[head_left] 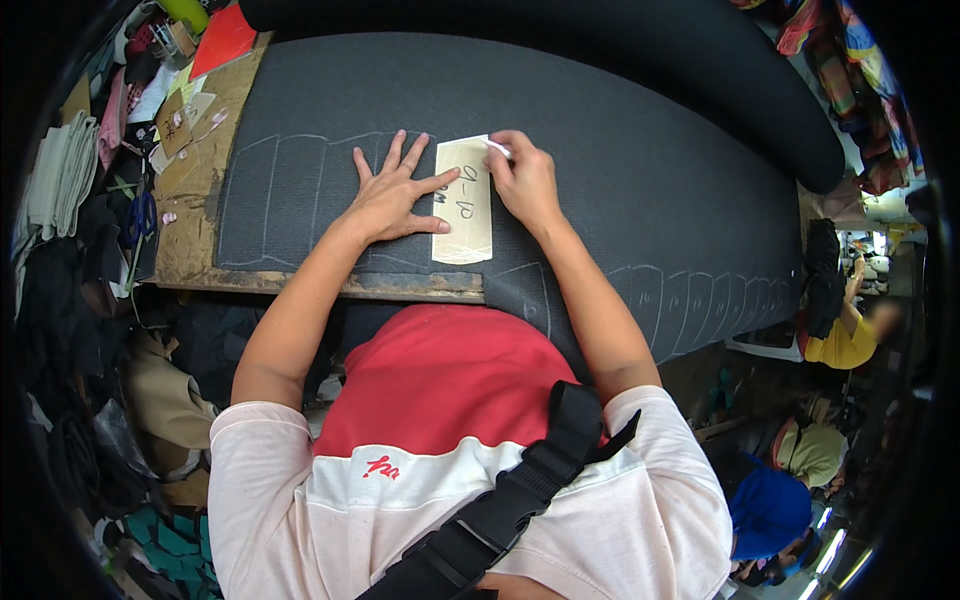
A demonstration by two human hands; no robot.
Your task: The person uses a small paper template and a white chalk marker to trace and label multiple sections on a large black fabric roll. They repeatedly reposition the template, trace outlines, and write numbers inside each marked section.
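A cream card pattern piece with handwriting on it lies on black fabric spread over the table. My left hand is spread flat, its forefinger and thumb resting on the card's left side and the other fingers on the fabric. In my right hand a white piece of chalk is pinched, at the card's upper right edge. Chalk outlines of similar shapes run in a row to the left of the card. More outlines mark the fabric's near edge on the right.
A thick roll of black fabric lies along the far side. Card scraps and a red sheet are on the table's bare left end, with blue-handled scissors beside it. Folded pale cloth is stacked farther left. Other people are at the right.
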